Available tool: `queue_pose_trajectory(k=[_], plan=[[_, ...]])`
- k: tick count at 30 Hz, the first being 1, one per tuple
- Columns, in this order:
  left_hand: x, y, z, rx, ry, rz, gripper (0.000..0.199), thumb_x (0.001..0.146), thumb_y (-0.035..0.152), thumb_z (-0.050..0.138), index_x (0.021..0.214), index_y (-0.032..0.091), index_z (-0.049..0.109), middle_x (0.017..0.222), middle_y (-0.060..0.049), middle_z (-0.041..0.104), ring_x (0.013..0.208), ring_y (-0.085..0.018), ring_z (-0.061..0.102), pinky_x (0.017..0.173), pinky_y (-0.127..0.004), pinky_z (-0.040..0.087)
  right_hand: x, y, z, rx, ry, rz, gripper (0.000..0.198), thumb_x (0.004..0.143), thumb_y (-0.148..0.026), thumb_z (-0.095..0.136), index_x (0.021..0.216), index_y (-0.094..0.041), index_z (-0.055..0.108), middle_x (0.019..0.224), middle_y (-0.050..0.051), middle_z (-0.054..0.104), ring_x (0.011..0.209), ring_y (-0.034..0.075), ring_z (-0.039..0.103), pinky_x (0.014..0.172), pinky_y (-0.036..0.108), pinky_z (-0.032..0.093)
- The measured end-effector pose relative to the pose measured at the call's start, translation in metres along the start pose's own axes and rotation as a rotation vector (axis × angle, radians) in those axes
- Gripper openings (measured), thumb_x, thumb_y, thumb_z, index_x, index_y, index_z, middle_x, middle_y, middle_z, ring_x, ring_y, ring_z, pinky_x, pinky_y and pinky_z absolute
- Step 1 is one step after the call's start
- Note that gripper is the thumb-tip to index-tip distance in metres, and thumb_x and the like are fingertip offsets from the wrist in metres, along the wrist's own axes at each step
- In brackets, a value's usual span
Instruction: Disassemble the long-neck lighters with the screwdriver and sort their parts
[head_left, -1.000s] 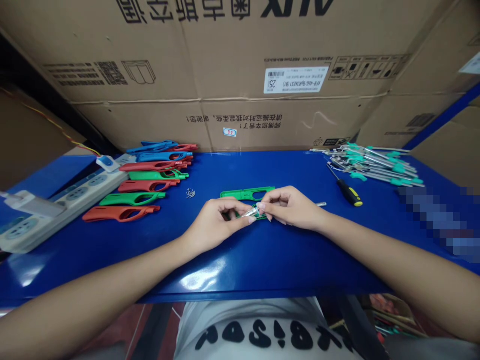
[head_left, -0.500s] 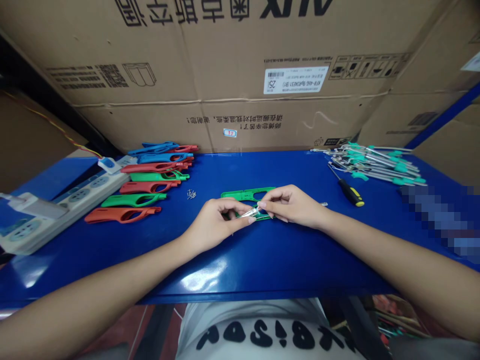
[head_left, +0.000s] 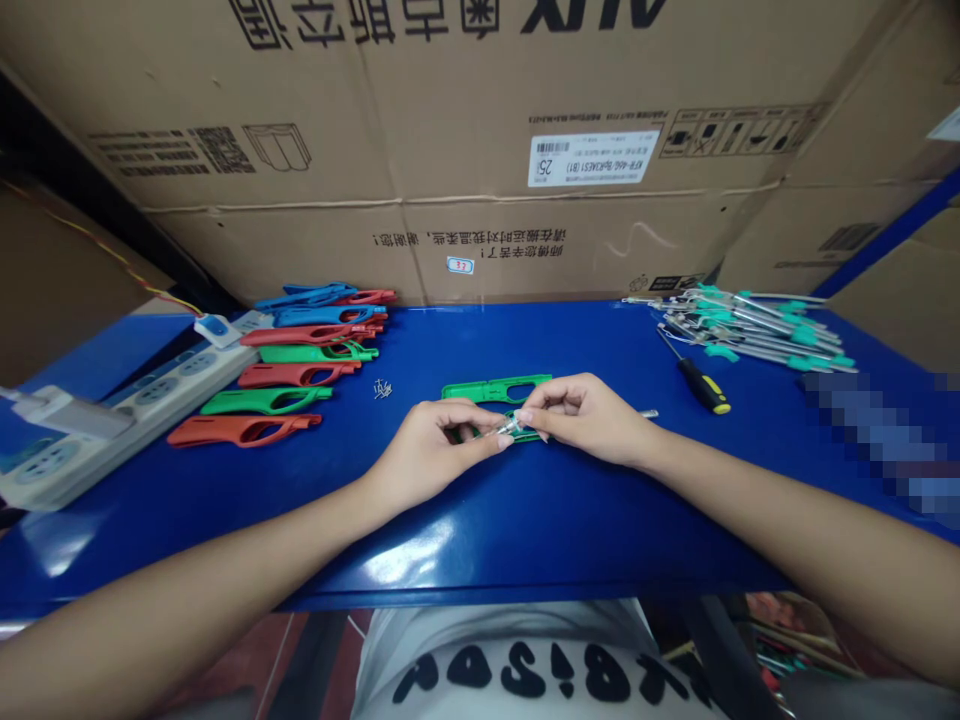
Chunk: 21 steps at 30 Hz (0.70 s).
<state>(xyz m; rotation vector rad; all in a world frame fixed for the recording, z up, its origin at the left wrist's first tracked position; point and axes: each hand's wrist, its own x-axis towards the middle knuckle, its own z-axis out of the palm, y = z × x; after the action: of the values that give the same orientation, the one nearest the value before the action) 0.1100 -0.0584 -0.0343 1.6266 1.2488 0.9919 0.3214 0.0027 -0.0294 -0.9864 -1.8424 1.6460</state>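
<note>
My left hand is closed, pinching a small clear-and-silver lighter core between thumb and fingers. Against the core's right end my right hand pinches with thumb and forefinger. A thin metal rod sticks out past the right hand and looks like part of the same piece. Just behind the fingers lies a green lighter casing half, hollow side up. A second green casing half sits directly under the fingertips, mostly hidden by them.
Red, blue and green lighter handles lie in a row at left, beside a white power strip. Small screws are heaped nearby. At right are a screwdriver and piled metal rods with teal parts. Cardboard stands behind.
The silver lighter core has shifted slightly between my fingertips, and less of it shows. My right hand has moved a little, with more of the rod visible beyond it.
</note>
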Motion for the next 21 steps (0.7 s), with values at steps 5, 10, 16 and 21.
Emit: queue_pose_trajectory(k=[5, 10, 16, 21], plan=[[-0.001, 0.000, 0.001, 0.028, -0.008, 0.013, 0.018, 0.078, 0.031, 0.080, 0.090, 0.019, 0.083, 0.076, -0.003, 0.072, 0.057, -0.009, 0.051, 0.052, -0.021, 0.040, -0.001, 0.000, 0.002, -0.044, 0.010, -0.006, 0.040, 0.069, -0.052, 0.082, 0.074, -0.015, 0.068, 0.059, -0.002, 0.059, 0.053, 0.008, 0.046, 0.052, 0.023, 0.035], [-0.001, 0.001, 0.000, 0.027, -0.009, 0.007, 0.018, 0.076, 0.030, 0.081, 0.090, 0.019, 0.083, 0.078, -0.003, 0.074, 0.056, -0.009, 0.051, 0.051, -0.021, 0.040, -0.003, -0.002, 0.002, -0.069, -0.016, -0.007, 0.039, 0.071, -0.051, 0.082, 0.073, -0.015, 0.067, 0.057, -0.003, 0.059, 0.052, 0.007, 0.048, 0.051, 0.022, 0.038], [0.004, 0.006, -0.019, 0.122, -0.068, 0.006, 0.028, 0.079, 0.033, 0.079, 0.102, 0.018, 0.081, 0.089, -0.007, 0.078, 0.072, -0.017, 0.066, 0.064, -0.027, 0.050, -0.001, -0.006, -0.005, -0.103, -0.092, -0.024, 0.040, 0.085, -0.053, 0.069, 0.080, -0.014, 0.069, 0.062, -0.001, 0.063, 0.040, 0.004, 0.043, 0.041, 0.021, 0.032], [0.003, 0.012, -0.029, 0.297, -0.053, 0.043, 0.020, 0.081, 0.033, 0.078, 0.094, 0.019, 0.080, 0.088, -0.004, 0.079, 0.074, -0.018, 0.069, 0.065, -0.026, 0.050, 0.002, -0.003, -0.009, -0.086, -0.070, 0.015, 0.040, 0.086, -0.052, 0.068, 0.097, -0.014, 0.070, 0.050, -0.006, 0.054, 0.039, 0.006, 0.044, 0.038, 0.020, 0.032]])
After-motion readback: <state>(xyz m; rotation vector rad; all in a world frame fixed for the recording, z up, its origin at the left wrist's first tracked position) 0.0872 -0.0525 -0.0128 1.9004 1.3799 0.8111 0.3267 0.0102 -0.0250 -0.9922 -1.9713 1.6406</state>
